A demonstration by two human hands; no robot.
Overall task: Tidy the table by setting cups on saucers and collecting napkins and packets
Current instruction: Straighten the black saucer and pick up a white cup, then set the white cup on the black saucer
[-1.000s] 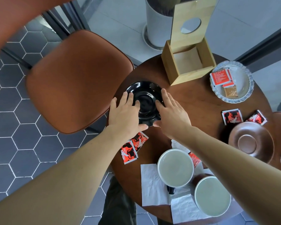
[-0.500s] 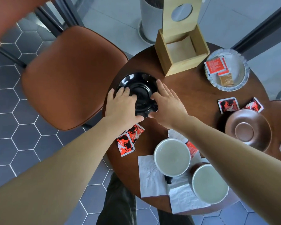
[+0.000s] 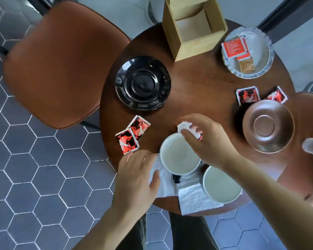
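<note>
We see our right hand [image 3: 209,141] over the far rim of the nearer-left white cup [image 3: 179,156], its fingertips [image 3: 187,131] pinched on a crumpled white napkin [image 3: 185,128] just beyond that cup; a speck of red shows beneath the paper, too small to make out. Our left hand [image 3: 135,179] lies flat with fingers spread and loose on a flat white napkin [image 3: 165,186] that runs under the cup, gripping nothing; its thumb [image 3: 154,179] rests on the paper beside the cup's wall. A second white cup [image 3: 221,185] stands just to the right on another unfolded napkin [image 3: 195,201] at the near edge of the round wooden table [image 3: 202,91]. The black saucer [image 3: 143,83] sits bare at the table's left side, near the orange chair [image 3: 61,62]. The bronze saucer [image 3: 268,126] sits bare at the right. Two red-and-black packets [image 3: 132,135] lie overlapping between the black saucer and our left hand; two more [image 3: 248,94] lie just beyond the bronze saucer. A white scalloped dish [image 3: 266,56] at the far right holds orange and tan packets, beside an open wooden box [image 3: 193,27]
</note>
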